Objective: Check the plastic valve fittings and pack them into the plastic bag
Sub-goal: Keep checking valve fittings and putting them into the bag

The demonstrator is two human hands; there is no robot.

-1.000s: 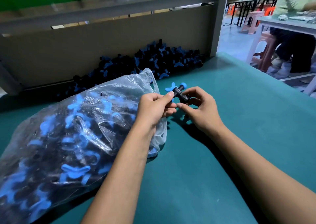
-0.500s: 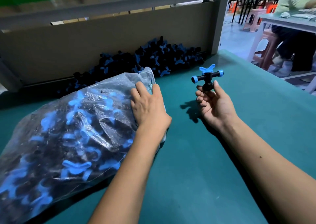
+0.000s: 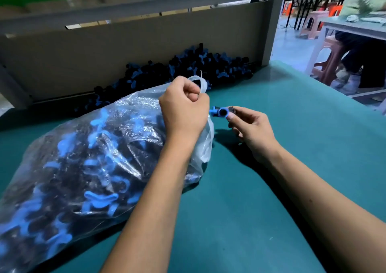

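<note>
Our left hand [image 3: 183, 107] has its grip curled tight around the gathered mouth of the plastic bag [image 3: 87, 160], lifting that edge off the green counter [image 3: 261, 210]. Just right of it, our right hand [image 3: 252, 128] pinches a black and blue valve fitting [image 3: 222, 112] between thumb and fingertips, close beside the bag's opening. Beyond both grips lies a heap of loose fittings [image 3: 188, 68] against the back wall.

left hand [image 3: 183, 107] now grips bag mouth [image 3: 201, 85] | right hand [image 3: 250, 130] lowered valve fitting [image 3: 222, 112] (beside opening)
</note>
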